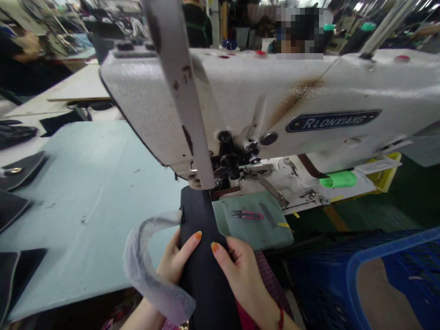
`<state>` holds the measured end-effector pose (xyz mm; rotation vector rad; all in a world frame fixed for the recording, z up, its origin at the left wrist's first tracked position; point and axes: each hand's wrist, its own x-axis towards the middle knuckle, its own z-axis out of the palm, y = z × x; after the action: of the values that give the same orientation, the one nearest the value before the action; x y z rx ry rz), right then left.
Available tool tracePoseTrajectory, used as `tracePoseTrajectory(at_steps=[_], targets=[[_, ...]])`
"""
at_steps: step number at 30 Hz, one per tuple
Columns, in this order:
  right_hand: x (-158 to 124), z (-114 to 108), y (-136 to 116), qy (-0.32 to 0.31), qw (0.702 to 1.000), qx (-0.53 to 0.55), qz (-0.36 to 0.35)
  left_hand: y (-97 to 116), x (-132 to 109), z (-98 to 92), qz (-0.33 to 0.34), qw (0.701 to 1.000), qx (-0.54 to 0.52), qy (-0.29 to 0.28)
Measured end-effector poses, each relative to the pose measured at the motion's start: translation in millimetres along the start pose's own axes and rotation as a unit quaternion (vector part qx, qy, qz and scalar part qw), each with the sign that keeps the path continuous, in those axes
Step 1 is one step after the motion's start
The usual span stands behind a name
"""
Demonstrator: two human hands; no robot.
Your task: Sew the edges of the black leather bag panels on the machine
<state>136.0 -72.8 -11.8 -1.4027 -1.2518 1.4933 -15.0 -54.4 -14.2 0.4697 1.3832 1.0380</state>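
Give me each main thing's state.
Left hand: gripping dark piece by left edge
Right hand: gripping dark piece by right edge
Dark piece: far end at sewing machine
Handle: plastic-wrapped
Pink snips: lying on green pad
Sewing machine: stained; running or stopped unclear
Blue basket: holding brown material

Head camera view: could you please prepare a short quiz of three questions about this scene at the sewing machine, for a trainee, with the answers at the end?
1. Multiple choice: on which side of the dark piece does the wrapped handle curve out?
A) the side of the left hand
B) the side of the right hand

2. True or false: the pink-handled snips lie inside the blue basket.

3. Fill in: the nameplate on the sewing machine reads ____.

Key: 1. A. 2. False; they lie on the green pad. 3. RLONXIANG.
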Motion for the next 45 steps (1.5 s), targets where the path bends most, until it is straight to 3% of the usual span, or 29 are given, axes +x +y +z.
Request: tracePoseTrajectory(at_steps=[8,15,30,36,45], targets=[[10.3,-1.1,-2.9,0.002,1.000,-0.009,0.006,4.7,4.6,3.6,0.002,1.000,-0.004,-0.028],[28.9,-0.6,-12.0,0.003,1.000,0.006,0.007,9.9,25.0,-1.0,0.023,0.997,0.024,-0.063],[69.7,2.1,-16.3,-0.019,0.998,0.053,-0.014,37.0,57.1,2.6,0.040,0.997,0.046,-0.047],[82.8,3.1,-22.4,-0.016,0.998,0.048,-0.028,49.9,69.1,5.4,0.079,0.994,0.067,-0.015],[91.2,4.8,-26.2,0.007,0.998,0.002,-0.067,62.1,91.5,0.1,0.141,0.983,0.112,-0.026]])
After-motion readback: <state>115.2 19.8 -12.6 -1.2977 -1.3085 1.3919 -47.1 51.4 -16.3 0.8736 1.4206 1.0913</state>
